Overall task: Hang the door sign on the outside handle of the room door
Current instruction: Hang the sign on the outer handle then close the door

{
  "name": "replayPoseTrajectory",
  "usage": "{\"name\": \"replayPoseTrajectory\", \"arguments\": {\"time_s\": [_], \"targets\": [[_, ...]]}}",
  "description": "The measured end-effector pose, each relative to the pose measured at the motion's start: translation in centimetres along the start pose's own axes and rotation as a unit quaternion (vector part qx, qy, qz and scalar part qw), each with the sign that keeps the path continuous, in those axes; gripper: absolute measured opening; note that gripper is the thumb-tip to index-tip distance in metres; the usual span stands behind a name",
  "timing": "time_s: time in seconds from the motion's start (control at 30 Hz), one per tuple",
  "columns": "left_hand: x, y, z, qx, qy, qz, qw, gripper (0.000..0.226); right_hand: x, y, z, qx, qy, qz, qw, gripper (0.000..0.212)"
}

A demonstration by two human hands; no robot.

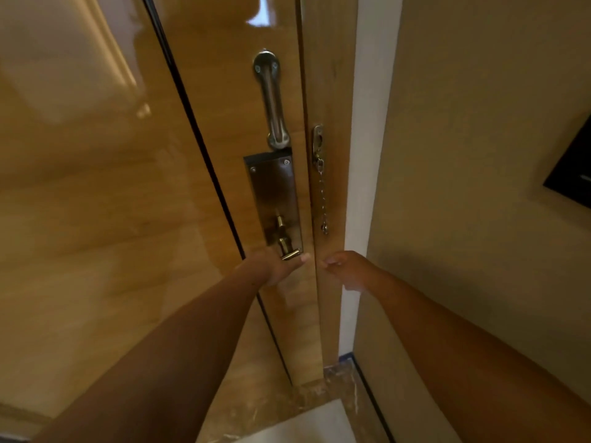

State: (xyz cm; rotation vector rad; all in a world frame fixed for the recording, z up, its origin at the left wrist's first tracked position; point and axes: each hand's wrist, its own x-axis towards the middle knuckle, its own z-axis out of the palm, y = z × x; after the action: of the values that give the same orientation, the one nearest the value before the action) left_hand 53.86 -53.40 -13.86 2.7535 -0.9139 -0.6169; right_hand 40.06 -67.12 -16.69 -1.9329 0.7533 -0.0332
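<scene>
While both bare arms reached forward, a tall glossy tan wooden door [105, 199] filled the left of the view, closed or nearly so against its matching frame [331, 91]. On it sat a dark metal lock plate [273, 190] with a small brass lever handle [287, 249]. The left hand [275, 266] lay under that lever, fingers hidden, so their grip could not be told. The right hand [348, 270] hovered at the door's edge, fingers loosely curled, seemingly empty. No door sign was visible. Pressing the lever fully before pulling would likely open the door cleanly.
</scene>
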Motion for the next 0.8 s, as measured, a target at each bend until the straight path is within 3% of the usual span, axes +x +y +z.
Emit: {"name": "replayPoseTrajectory", "arguments": {"time_s": [0.07,0.2,0.3,0.4,0.6,0.8], "targets": [[0.9,-0.1,-0.1,-0.006,0.011,-0.011,1.0,0.108,0.8,0.3,-0.3,0.024,-0.003,0.011,1.0,0.016],[2.1,0.0,-0.7,-0.012,0.027,-0.006,1.0,0.103,0.9,0.1,-0.7,0.03,0.006,0.011,0.999,0.024],[3.4,-0.2,-0.9,-0.012,0.032,-0.003,0.999,0.103,0.9,0.0,-1.4,-0.004,-0.01,0.001,1.0,0.01],[4.3,-0.4,-0.8,-0.028,0.034,0.005,0.999,0.103,1.1,-0.1,-2.7,0.003,0.003,0.004,1.0,0.019],[4.9,-0.7,-0.7,-0.022,0.032,0.007,0.999,0.099,1.4,-1.3,-4.5,0.015,0.009,0.037,0.999,0.015],[4.9,-0.6,-0.7,-0.033,0.03,-0.006,0.999,0.101,1.0,-3.3,-3.9,0.045,0.02,-0.016,0.999,0.011]]}}
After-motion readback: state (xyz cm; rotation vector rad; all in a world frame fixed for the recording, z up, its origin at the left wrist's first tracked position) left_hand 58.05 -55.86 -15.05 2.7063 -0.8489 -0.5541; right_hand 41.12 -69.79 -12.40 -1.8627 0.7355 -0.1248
